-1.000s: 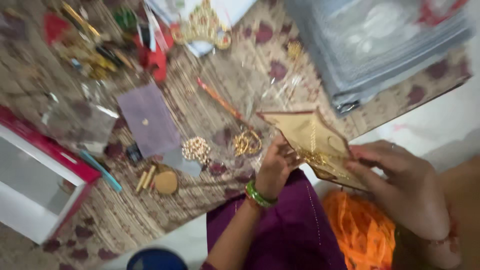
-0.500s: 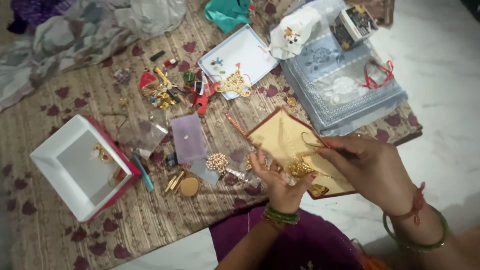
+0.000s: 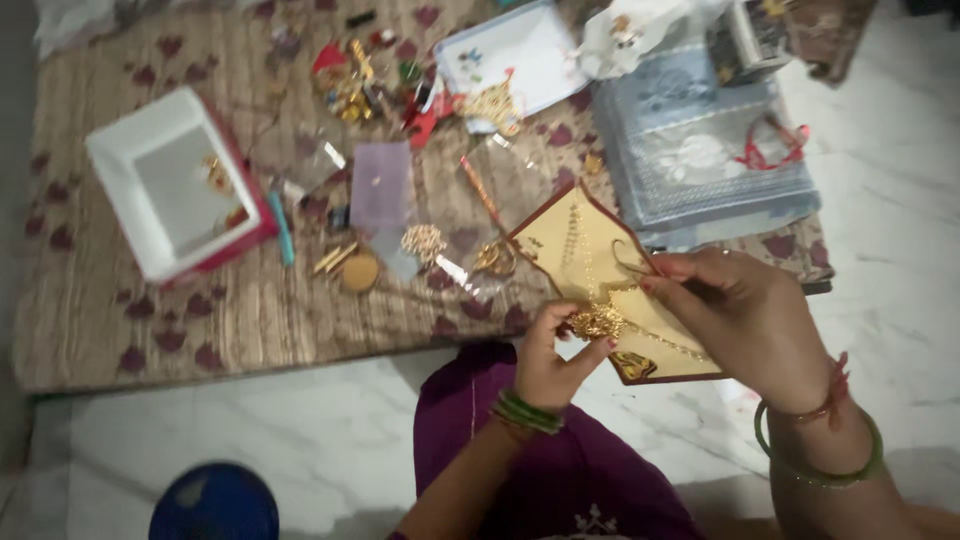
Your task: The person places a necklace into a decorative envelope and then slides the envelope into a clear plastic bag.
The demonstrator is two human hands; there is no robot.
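Nearest to you, your left hand (image 3: 553,352) is pinched shut on the gold pendant (image 3: 597,322), thumb and fingertips around it, right at the lower edge of the jewellery card (image 3: 590,270). Your right hand (image 3: 745,318) grips the card's right side, fingers curled over the edge. The card is off the mat now, tilted, held over your lap w/ the chain (image 3: 578,235) running up its face. Vs a sec ago: the view has pulled back and steadied, the card has swung round w/ its pointed top toward the mat, and your left hand has gone from steadying the card to nipping the pendant itself. My read: you're working the piece on or off its card, not just holding it.

Just beyond the card, on the patterned mat (image 3: 200,320): small gold bits and a clear pouch (image 3: 380,188). Further left, the open white box (image 3: 170,180). Far side: white tray (image 3: 510,50) w/ trinkets, folded grey cloth (image 3: 700,150).
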